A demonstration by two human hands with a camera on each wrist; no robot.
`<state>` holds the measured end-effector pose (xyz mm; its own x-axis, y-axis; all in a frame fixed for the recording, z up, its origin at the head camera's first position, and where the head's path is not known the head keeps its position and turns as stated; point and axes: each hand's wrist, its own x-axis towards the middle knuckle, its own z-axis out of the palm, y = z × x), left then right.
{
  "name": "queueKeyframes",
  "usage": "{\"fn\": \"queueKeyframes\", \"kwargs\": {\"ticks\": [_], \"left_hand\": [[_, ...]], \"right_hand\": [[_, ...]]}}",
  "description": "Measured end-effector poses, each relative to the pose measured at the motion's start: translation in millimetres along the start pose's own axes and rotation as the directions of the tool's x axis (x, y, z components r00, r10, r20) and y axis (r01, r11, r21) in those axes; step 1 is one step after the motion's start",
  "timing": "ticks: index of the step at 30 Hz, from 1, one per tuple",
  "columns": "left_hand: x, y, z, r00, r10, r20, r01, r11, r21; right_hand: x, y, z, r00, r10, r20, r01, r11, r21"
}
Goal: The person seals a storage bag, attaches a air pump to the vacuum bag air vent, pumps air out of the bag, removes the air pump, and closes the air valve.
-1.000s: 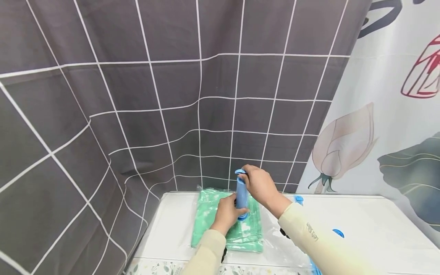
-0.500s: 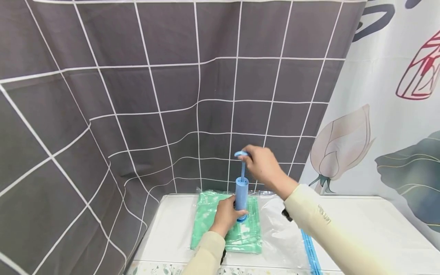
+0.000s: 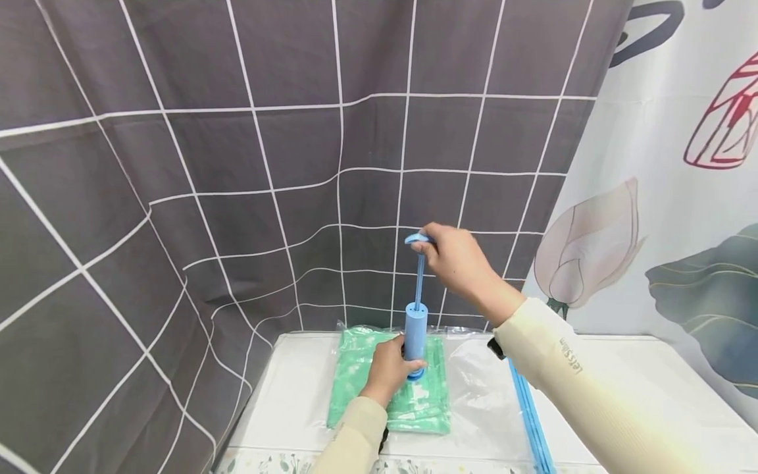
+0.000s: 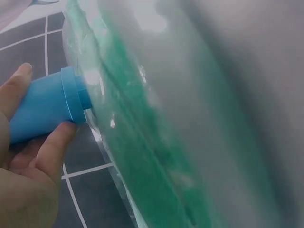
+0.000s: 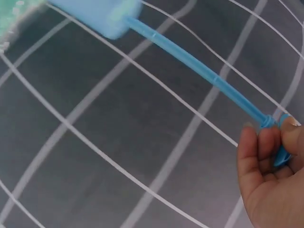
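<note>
A blue hand pump (image 3: 416,332) stands upright on a clear plastic bag (image 3: 480,401) that has green patterned cloth (image 3: 355,375) folded inside. Around the lower part of the pump's barrel my left hand (image 3: 387,370) is curled; the left wrist view shows the barrel (image 4: 45,104) between thumb and fingers, its collar against the plastic. My right hand (image 3: 456,260) grips the pump's handle (image 3: 419,238) high above the barrel. Between them the thin plunger rod (image 5: 199,69) is drawn far out. Part of the handle is hidden by the right fingers (image 5: 251,156).
The bag lies on a white tabletop (image 3: 296,382), with a blue slider strip (image 3: 530,421) along its right side, partly behind the right sleeve. A dark gridded curtain (image 3: 296,164) hangs behind and at the left. A white flower-printed curtain (image 3: 622,276) hangs at the right.
My right hand has risen with the handle, pulling the plunger rod out of the barrel from fully pushed in. The left hand has kept its hold on the barrel.
</note>
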<state>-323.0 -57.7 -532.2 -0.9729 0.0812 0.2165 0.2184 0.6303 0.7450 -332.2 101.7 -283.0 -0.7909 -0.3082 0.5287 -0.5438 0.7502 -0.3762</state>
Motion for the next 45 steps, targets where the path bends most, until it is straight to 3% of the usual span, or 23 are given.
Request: {"fn": "queueKeyframes", "kwargs": {"ticks": [4, 9, 14, 19, 28, 32, 39, 42, 45], "left_hand": [[0.7, -0.7, -1.3, 1.0, -0.012, -0.002, 0.012, 1.0, 0.015], [1.8, -0.9, -1.1, 0.999, -0.027, 0.018, 0.026, 1.0, 0.015], [3.6, -0.7, -3.6, 1.0, -0.027, -0.001, 0.027, 0.999, 0.03], [5.4, -1.6, -8.6, 0.999, -0.031, -0.028, 0.032, 0.999, 0.043], [3.8, 6.5, 2.1, 1.0, -0.024, 0.011, 0.023, 1.0, 0.017], [1.2, 5.8, 4.6, 1.0, -0.019, -0.01, 0.019, 1.0, 0.016], [-1.9, 3.4, 3.8, 1.0, 0.0, -0.027, 0.0, 1.0, -0.011], [-2.9, 2.2, 2.4, 1.0, -0.005, -0.027, 0.005, 1.0, -0.015], [-2.8, 0.6, 0.5, 1.0, 0.005, -0.025, -0.005, 1.0, -0.011]], "right_hand": [[-17, 15, 35, 0.998, -0.013, 0.056, 0.013, 1.0, 0.001], [-40, 32, 70, 0.991, 0.03, 0.13, -0.031, 0.999, 0.011], [-47, 35, 87, 0.991, 0.033, 0.13, -0.032, 0.999, -0.01], [-44, 29, 90, 0.992, 0.012, 0.124, -0.008, 1.0, -0.03], [-42, 35, 61, 0.988, 0.02, 0.153, -0.016, 1.0, -0.024], [-26, 27, 35, 0.989, 0.01, 0.151, -0.006, 1.0, -0.025], [10, -1, -22, 0.998, -0.003, 0.07, 0.004, 1.0, -0.026], [14, -8, -30, 0.999, -0.008, 0.038, 0.009, 1.0, -0.03], [12, -8, -24, 0.999, -0.026, 0.02, 0.027, 0.999, -0.039]]}}
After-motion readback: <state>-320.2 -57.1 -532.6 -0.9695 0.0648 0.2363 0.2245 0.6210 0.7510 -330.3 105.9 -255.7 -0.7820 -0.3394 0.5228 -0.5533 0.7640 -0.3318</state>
